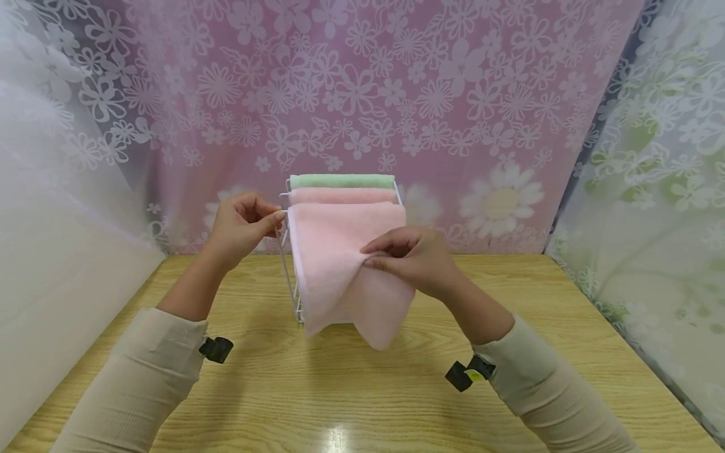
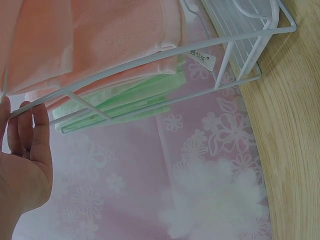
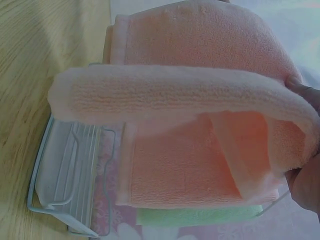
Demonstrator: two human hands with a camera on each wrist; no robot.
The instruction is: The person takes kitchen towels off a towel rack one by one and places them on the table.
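A pink towel (image 1: 345,233) drapes over the front bar of a small white wire rack (image 1: 287,264). My right hand (image 1: 416,258) pinches a fold of its hanging front between thumb and fingers; in the right wrist view that fold (image 3: 175,95) is lifted away from the rack. At the rack's upper left corner, my left hand (image 1: 243,223) pinches the front bar's end, and the left wrist view shows its fingers (image 2: 40,135) at the wire frame. Behind the front towel hang a second pink towel (image 1: 342,195) and a green towel (image 1: 342,181).
The rack stands on a wood-grain table (image 1: 340,390). Its wire base (image 3: 65,170) shows in the right wrist view. A pink flowered curtain (image 1: 362,82) hangs behind, with pale sheets on both sides. A small white label (image 2: 202,60) hangs near the towels.
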